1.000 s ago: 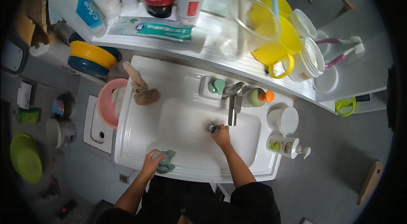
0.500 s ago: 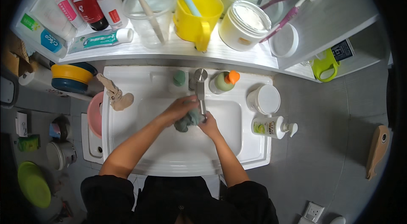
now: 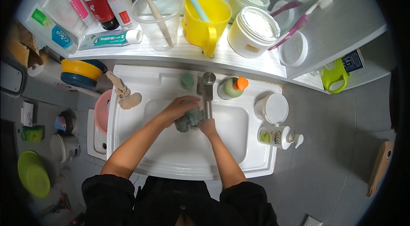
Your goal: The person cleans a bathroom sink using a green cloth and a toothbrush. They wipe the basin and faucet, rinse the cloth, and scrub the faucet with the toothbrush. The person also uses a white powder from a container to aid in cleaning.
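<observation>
A glossy white sink point(image 3: 179, 159) is filling the middle of this room, with grey floor tiles point(image 3: 316, 149) spreading beyond its right edge and a white wood-grain shelf point(image 3: 179, 55) running along its back edge. 1 metal faucet point(image 3: 208, 93) is standing near the back edge's middle. Toward the right edge I'm counting 1 round tub point(image 3: 274, 108) and 1 pump bottle point(image 3: 273, 136); 1 beige cloth point(image 3: 124, 95) is slumping at the back-left corner. The shelf is carrying 2 yellow plastic mugs point(image 3: 205, 25). 1 crumpled grey-green cloth point(image 3: 186, 121) is bunching over the basin, just left of the faucet's spout. The left hand point(image 3: 181, 107) is draping fingers over it; the right hand point(image 3: 208, 127) is curling beside its right side. Whether either is clamping, I'm not able to tell.
</observation>
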A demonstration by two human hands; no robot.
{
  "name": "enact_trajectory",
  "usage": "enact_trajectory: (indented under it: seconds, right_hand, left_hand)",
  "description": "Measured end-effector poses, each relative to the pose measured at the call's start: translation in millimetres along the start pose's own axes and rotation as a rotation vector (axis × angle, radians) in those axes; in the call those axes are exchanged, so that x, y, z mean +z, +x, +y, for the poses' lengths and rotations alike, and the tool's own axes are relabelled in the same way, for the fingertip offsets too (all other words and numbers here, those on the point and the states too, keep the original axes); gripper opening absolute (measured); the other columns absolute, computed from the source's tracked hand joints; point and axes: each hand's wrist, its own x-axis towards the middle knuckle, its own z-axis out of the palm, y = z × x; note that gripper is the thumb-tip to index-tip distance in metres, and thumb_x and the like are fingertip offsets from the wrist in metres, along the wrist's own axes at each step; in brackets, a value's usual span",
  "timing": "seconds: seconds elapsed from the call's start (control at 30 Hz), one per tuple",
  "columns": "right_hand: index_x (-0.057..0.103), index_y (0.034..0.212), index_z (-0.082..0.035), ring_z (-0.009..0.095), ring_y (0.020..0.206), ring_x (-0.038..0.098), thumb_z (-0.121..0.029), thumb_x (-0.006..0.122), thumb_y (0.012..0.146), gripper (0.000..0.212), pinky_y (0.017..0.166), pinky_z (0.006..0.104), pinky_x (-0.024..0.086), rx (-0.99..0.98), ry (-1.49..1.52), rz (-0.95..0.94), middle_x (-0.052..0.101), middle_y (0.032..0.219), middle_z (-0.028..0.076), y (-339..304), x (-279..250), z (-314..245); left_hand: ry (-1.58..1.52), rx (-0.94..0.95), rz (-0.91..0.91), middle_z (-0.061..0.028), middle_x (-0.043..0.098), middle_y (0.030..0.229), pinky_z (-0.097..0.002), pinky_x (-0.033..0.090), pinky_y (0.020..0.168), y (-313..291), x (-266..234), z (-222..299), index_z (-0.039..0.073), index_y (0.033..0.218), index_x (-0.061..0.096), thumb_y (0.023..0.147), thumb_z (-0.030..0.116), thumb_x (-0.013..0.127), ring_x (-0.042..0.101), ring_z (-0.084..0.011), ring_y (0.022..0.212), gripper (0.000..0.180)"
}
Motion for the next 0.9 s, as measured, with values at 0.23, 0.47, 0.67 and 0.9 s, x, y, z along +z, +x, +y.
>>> enact_trajectory:
  seconds: [0.23,0.47,0.67,0.9]
  right_hand:
    - [0.059,0.086,-0.002,0.037,0.079,0.061,-0.024,0.061,0.07,0.027,0.068,0.0433,0.049,0.158,-0.416,0.048,0.063,0.081,0.019,-2,-20,-12]
    - [0.057,0.093,-0.004,0.031,0.075,0.06,-0.01,0.058,0.072,0.022,0.066,0.0356,0.048,-0.106,-0.092,0.028,0.061,0.081,0.015,9,3,4]
    - [0.057,0.097,-0.005,0.024,0.083,0.059,-0.007,0.064,0.07,0.028,0.072,0.0319,0.048,-0.221,0.11,-0.083,0.06,0.091,0.012,7,61,47]
    - [0.059,0.098,-0.005,0.02,0.076,0.06,-0.015,0.068,0.069,0.032,0.069,0.0313,0.048,0.093,0.004,-0.144,0.062,0.082,0.011,-23,38,42]
  left_hand:
    - [-0.181,-0.125,0.257,-0.0075,0.062,0.092,-0.0281,0.051,0.065,-44,-57,-54,0.003,0.108,0.055,0.084,0.023,0.06,0.062,-0.0163,0.08,0.032]
    - [-0.337,-0.142,0.368,-0.0102,0.061,0.091,-0.0282,0.051,0.065,-84,-75,-98,0.0,0.109,0.051,0.084,0.022,0.06,0.062,-0.0174,0.079,0.034]
    - [-0.37,-0.192,0.403,-0.0106,0.061,0.091,-0.0285,0.051,0.065,-105,-75,-130,-0.001,0.107,0.052,0.085,0.021,0.059,0.062,-0.0177,0.079,0.033]
    - [-0.214,-0.241,0.298,-0.0092,0.063,0.084,-0.0267,0.05,0.064,-112,-68,-138,-0.001,0.091,0.06,0.085,0.02,0.059,0.061,-0.0153,0.077,0.022]
